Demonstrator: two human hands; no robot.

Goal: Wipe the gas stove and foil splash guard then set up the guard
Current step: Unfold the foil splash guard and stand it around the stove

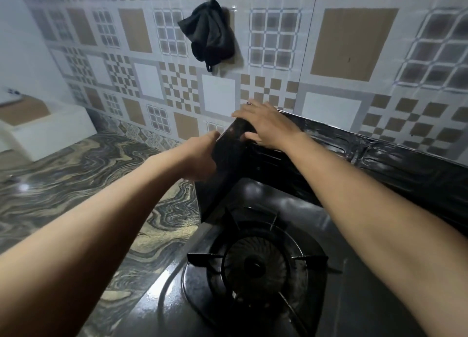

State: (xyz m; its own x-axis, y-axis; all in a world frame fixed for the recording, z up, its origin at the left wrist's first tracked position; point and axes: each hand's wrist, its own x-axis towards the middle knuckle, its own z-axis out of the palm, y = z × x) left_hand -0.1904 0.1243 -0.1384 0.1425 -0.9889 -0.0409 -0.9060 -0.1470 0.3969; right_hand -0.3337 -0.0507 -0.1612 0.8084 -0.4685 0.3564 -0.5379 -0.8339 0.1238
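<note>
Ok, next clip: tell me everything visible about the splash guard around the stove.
The foil splash guard looks dark, glossy and crinkled, with embossed ridges. It stands upright in hinged panels: a long one along the tiled wall behind the gas stove, a side panel angled along the stove's left edge. The left hand grips that side panel's outer edge; the right hand presses at the top corner fold.
</note>
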